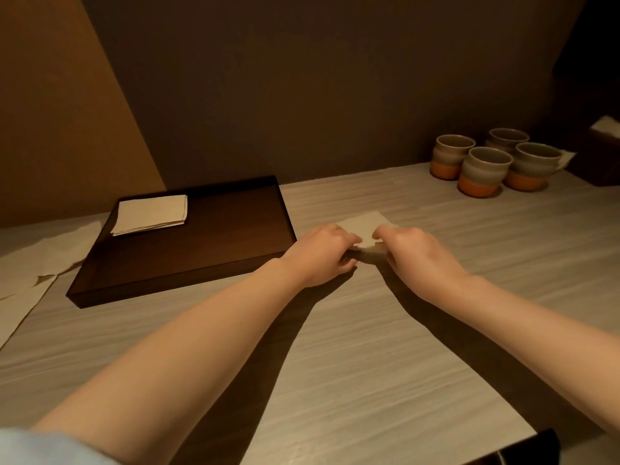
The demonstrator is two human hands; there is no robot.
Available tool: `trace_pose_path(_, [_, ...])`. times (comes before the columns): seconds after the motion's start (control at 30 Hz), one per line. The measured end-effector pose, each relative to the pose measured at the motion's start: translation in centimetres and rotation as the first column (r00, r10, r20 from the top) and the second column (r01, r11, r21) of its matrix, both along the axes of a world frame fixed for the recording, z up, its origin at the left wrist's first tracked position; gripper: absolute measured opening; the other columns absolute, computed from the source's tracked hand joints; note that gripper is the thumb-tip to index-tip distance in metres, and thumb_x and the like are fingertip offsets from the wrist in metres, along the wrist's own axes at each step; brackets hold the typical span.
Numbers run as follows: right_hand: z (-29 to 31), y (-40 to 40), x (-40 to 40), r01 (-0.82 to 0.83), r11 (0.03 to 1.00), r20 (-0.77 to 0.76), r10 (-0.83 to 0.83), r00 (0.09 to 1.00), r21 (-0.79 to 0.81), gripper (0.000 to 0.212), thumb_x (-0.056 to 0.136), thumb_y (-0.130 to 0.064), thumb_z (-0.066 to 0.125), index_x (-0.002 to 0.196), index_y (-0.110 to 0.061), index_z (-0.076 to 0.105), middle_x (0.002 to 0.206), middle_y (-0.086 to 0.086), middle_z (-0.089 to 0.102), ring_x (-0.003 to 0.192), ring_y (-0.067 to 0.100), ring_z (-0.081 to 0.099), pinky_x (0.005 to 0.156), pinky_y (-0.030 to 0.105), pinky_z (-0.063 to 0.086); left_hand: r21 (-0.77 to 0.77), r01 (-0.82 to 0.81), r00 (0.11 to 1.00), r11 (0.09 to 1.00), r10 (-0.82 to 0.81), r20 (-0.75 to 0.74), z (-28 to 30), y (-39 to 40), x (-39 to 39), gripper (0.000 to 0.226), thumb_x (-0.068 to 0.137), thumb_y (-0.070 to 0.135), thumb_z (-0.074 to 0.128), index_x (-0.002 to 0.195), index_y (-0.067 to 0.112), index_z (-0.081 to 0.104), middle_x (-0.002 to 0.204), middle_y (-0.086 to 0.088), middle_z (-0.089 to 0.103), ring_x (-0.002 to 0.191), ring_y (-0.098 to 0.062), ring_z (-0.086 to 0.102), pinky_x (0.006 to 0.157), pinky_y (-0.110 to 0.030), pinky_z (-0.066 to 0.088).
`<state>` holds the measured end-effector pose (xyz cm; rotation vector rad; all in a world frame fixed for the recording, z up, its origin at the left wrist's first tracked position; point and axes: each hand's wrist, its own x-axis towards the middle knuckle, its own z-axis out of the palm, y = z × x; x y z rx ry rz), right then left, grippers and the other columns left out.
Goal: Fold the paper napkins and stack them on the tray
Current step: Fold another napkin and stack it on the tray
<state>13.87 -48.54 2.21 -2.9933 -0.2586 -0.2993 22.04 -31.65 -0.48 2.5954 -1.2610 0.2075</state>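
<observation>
A cream paper napkin (364, 226) lies on the pale table just right of the tray. My left hand (322, 255) and my right hand (416, 255) are side by side on its near edge, both pinching the paper, which is lifted slightly between them. The near part of the napkin is hidden under my fingers. A dark brown rectangular tray (214, 229) sits to the left. A small stack of folded napkins (151, 213) rests in its far left corner.
Unfolded napkins (30, 263) lie spread on the table left of the tray. Several grey-and-orange ceramic cups (486, 162) stand at the back right, next to a dark tissue box (604, 152). A wall runs along the table's far edge.
</observation>
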Motion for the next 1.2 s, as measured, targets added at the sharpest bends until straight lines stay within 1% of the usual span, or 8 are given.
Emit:
trace_pose_path(0.1, [1.7, 0.8, -0.7, -0.066, 0.987, 0.130, 0.048, 0.990, 0.144, 0.045, 0.091, -0.002, 0.060, 0.132, -0.016, 0.049, 0.104, 0.004, 0.065, 0.091, 0.021, 0.063, 0.075, 0.039, 0.056, -0.166, -0.030, 1.000, 0.986, 0.031, 0.001, 1.4, -0.3, -0.6, 0.022, 0.090, 0.025, 0.062, 0.109, 0.015, 0.064, 0.101, 0.000, 0.062, 0.097, -0.014, 0.052, 0.081, -0.027, 0.043])
trace_pose_path(0.27, [4.1, 1.2, -1.8, -0.068, 0.947, 0.241, -0.011, 0.971, 0.315, 0.045, 0.093, -0.009, 0.059, 0.137, -0.018, 0.048, 0.110, 0.002, 0.063, 0.098, 0.013, 0.060, 0.082, 0.031, 0.055, -0.282, -0.163, 0.971, 0.946, 0.103, -0.215, 4.2, 0.4, -1.1, 0.017, 0.087, 0.014, 0.066, 0.103, 0.013, 0.071, 0.093, -0.002, 0.070, 0.084, -0.013, 0.063, 0.077, -0.031, 0.055])
trace_pose_path(0.5, [6.2, 2.9, -3.9, -0.178, 0.938, 0.398, 0.049, 0.916, 0.297, 0.049, 0.089, -0.005, 0.065, 0.135, -0.014, 0.050, 0.118, 0.006, 0.064, 0.106, 0.017, 0.061, 0.086, 0.028, 0.053, -0.426, -0.287, 0.951, 0.858, 0.308, -0.019, 7.9, 5.9, -2.9, 0.020, 0.091, 0.019, 0.062, 0.110, 0.016, 0.070, 0.103, -0.001, 0.068, 0.093, -0.008, 0.055, 0.081, -0.026, 0.050])
trace_pose_path(0.63, [6.4, 5.3, -5.5, -0.290, 0.925, 0.480, 0.144, 0.866, 0.247, 0.045, 0.086, 0.004, 0.065, 0.129, -0.007, 0.056, 0.116, 0.012, 0.065, 0.106, 0.023, 0.063, 0.086, 0.031, 0.055, -0.440, -0.204, 0.928, 0.875, 0.316, 0.197, 9.7, 10.7, -5.6, 0.018, 0.087, 0.015, 0.067, 0.104, 0.014, 0.071, 0.097, -0.001, 0.068, 0.097, -0.015, 0.057, 0.080, -0.036, 0.053])
trace_pose_path(0.77, [5.9, 8.2, -7.3, -0.387, 0.902, 0.503, 0.248, 0.828, 0.192, 0.044, 0.083, 0.010, 0.065, 0.124, -0.003, 0.060, 0.111, 0.013, 0.067, 0.100, 0.024, 0.066, 0.085, 0.030, 0.055, -0.393, -0.170, 0.899, 0.904, 0.305, 0.315, 9.8, 16.1, -9.9, 0.017, 0.084, 0.012, 0.068, 0.100, 0.010, 0.072, 0.093, -0.003, 0.069, 0.093, -0.017, 0.057, 0.075, -0.034, 0.053])
trace_pose_path(1.0, [1.5, 13.6, -11.2, -0.545, 0.832, 0.458, 0.446, 0.769, 0.106, 0.025, 0.085, 0.000, 0.061, 0.109, -0.002, 0.069, 0.095, 0.012, 0.072, 0.086, 0.025, 0.070, 0.069, 0.037, 0.061, -0.318, -0.269, 0.894, 0.909, 0.359, 0.269, 5.7, 24.3, -17.6, 0.017, 0.079, 0.011, 0.069, 0.096, 0.012, 0.072, 0.092, -0.003, 0.069, 0.091, -0.019, 0.060, 0.075, -0.037, 0.054])
trace_pose_path(1.1, [-1.7, 15.0, -12.8, -0.555, 0.824, 0.377, 0.479, 0.792, 0.118, 0.032, 0.078, 0.003, 0.073, 0.109, -0.005, 0.071, 0.100, 0.010, 0.074, 0.092, 0.023, 0.071, 0.071, 0.040, 0.061, -0.252, -0.260, 0.912, 0.932, 0.322, 0.252, 2.7, 26.8, -20.3, 0.016, 0.078, 0.010, 0.070, 0.093, 0.014, 0.073, 0.093, -0.001, 0.068, 0.091, -0.018, 0.060, 0.076, -0.034, 0.052])
trace_pose_path(1.2, [-4.3, 16.3, -14.2, -0.584, 0.807, 0.325, 0.531, 0.783, 0.088, 0.025, 0.083, -0.005, 0.066, 0.107, -0.008, 0.073, 0.102, 0.007, 0.075, 0.096, 0.022, 0.072, 0.074, 0.040, 0.061, -0.193, -0.264, 0.933, 0.945, 0.301, 0.199, 0.0, 29.0, -22.2, 0.016, 0.078, 0.012, 0.068, 0.094, 0.015, 0.072, 0.096, 0.001, 0.067, 0.093, -0.017, 0.061, 0.077, -0.035, 0.051])
